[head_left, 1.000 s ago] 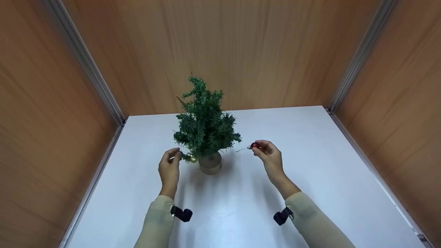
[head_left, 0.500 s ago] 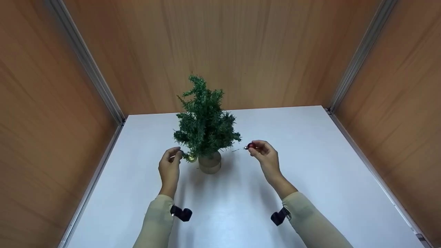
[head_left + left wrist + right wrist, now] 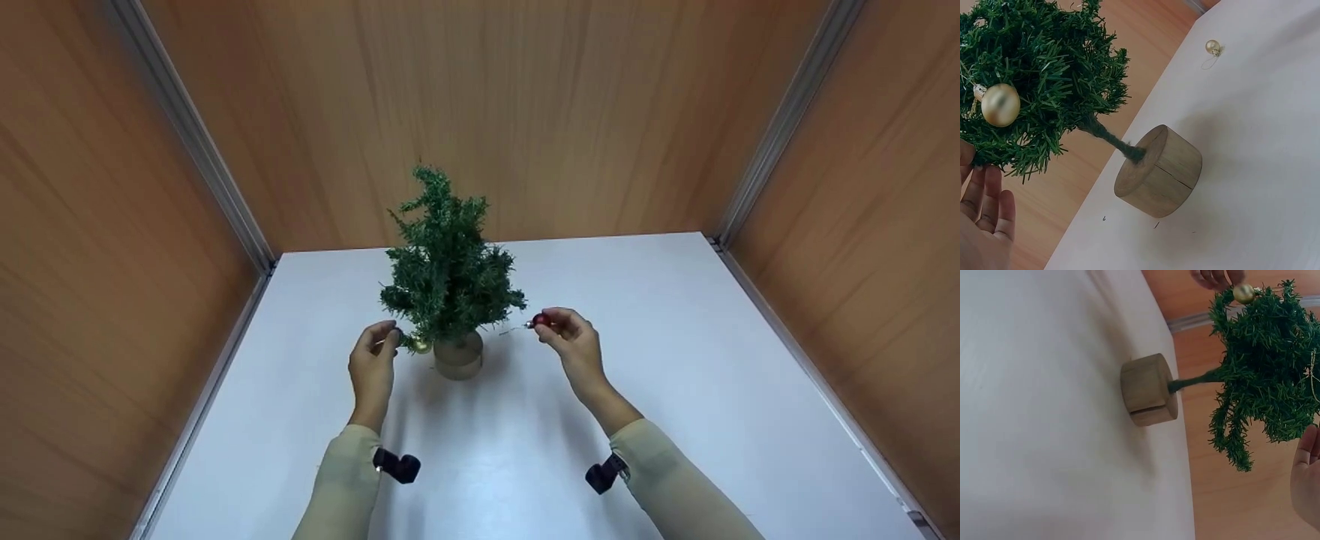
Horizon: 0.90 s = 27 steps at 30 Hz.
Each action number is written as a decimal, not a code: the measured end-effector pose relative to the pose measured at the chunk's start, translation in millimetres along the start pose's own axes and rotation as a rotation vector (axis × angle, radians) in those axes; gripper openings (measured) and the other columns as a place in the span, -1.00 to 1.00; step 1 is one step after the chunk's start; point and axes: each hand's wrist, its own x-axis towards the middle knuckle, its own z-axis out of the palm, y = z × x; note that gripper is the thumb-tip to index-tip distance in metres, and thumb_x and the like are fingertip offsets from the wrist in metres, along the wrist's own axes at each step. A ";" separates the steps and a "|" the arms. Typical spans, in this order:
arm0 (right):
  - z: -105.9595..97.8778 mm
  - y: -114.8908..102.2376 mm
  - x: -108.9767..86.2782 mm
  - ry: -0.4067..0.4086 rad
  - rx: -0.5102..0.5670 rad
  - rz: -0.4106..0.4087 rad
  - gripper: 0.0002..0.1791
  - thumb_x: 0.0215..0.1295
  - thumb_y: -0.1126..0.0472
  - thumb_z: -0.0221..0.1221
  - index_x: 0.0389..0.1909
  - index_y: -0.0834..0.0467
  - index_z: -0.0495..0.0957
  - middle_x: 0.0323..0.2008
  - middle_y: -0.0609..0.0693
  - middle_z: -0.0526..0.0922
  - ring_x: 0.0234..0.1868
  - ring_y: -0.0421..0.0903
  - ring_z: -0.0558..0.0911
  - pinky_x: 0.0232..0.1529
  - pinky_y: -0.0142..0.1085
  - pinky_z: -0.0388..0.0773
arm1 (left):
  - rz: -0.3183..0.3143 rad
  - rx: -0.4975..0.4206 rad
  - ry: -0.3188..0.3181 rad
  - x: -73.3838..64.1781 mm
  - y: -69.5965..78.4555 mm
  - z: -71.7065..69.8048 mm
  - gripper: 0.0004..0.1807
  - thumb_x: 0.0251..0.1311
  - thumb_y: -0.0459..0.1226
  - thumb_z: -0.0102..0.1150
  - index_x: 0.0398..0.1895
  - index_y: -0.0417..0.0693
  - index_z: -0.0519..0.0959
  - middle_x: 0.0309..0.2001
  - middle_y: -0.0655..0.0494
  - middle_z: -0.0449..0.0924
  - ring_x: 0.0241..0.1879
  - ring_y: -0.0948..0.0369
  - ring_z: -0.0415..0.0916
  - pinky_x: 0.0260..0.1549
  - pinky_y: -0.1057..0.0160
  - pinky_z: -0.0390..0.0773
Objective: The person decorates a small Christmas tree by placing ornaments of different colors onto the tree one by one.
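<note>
A small artificial Christmas tree (image 3: 450, 274) stands upright on its round wooden base (image 3: 1165, 174). My left hand (image 3: 373, 367) pinches the tip of a low branch on the tree's left side. From that branch hangs a gold bauble (image 3: 1000, 105). To the right of the tree my right hand (image 3: 576, 349) holds a red bauble (image 3: 541, 320) between thumb and fingers. Its thin string loop (image 3: 512, 330) points left, close to the lower right branches. In the right wrist view a gold string (image 3: 1312, 377) shows against the foliage, and the red bauble is mostly hidden.
A second gold bauble (image 3: 1212, 46) with a string loop lies on the white table (image 3: 675, 330), seen in the left wrist view. Wood-grain panels (image 3: 570, 112) enclose the table at the back and both sides. Small dark bits lie near the base.
My right hand has moved left with the red bauble, bringing its string closer to the tree. The left hand stays on the branch, almost still.
</note>
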 end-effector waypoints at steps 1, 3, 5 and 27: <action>0.7 -0.1 -0.1 -0.001 -0.001 0.001 -0.59 0.01 0.17 0.31 -0.13 0.25 0.49 -0.18 0.18 0.47 -0.17 0.04 0.53 -0.17 -0.24 0.51 | -0.001 -0.002 -0.001 0.0 -0.3 -0.2 -0.77 0.19 -0.13 0.10 -0.12 0.05 0.51 -0.17 0.16 0.49 -0.21 0.26 0.45 -0.19 0.27 0.44; 1.8 -0.2 0.0 -0.001 0.001 0.011 -0.60 0.01 0.18 0.31 -0.13 0.26 0.49 -0.17 0.18 0.46 -0.18 0.03 0.53 -0.17 -0.24 0.50 | -0.001 -0.001 0.000 -0.3 -0.6 -0.9 -0.78 0.19 -0.14 0.10 -0.12 0.05 0.51 -0.18 0.17 0.49 -0.21 0.27 0.45 -0.19 0.28 0.44; 3.1 -0.7 0.0 -0.003 0.006 0.023 -0.59 0.01 0.20 0.31 -0.12 0.28 0.48 -0.16 0.18 0.44 -0.18 0.01 0.53 -0.16 -0.25 0.50 | 0.006 -0.001 0.007 -0.1 -0.5 -1.6 -0.79 0.20 -0.16 0.10 -0.12 0.03 0.51 -0.18 0.17 0.50 -0.22 0.27 0.46 -0.19 0.28 0.44; 17.3 -15.1 -7.7 -0.060 0.018 0.054 -0.62 0.09 0.33 0.24 -0.08 0.38 0.41 -0.17 0.19 0.48 -0.17 0.00 0.50 -0.19 -0.27 0.50 | 0.047 -0.014 0.020 -1.2 8.1 -6.1 -0.71 0.15 -0.13 0.14 -0.12 -0.09 0.52 -0.16 0.15 0.50 -0.23 0.24 0.47 -0.20 0.25 0.44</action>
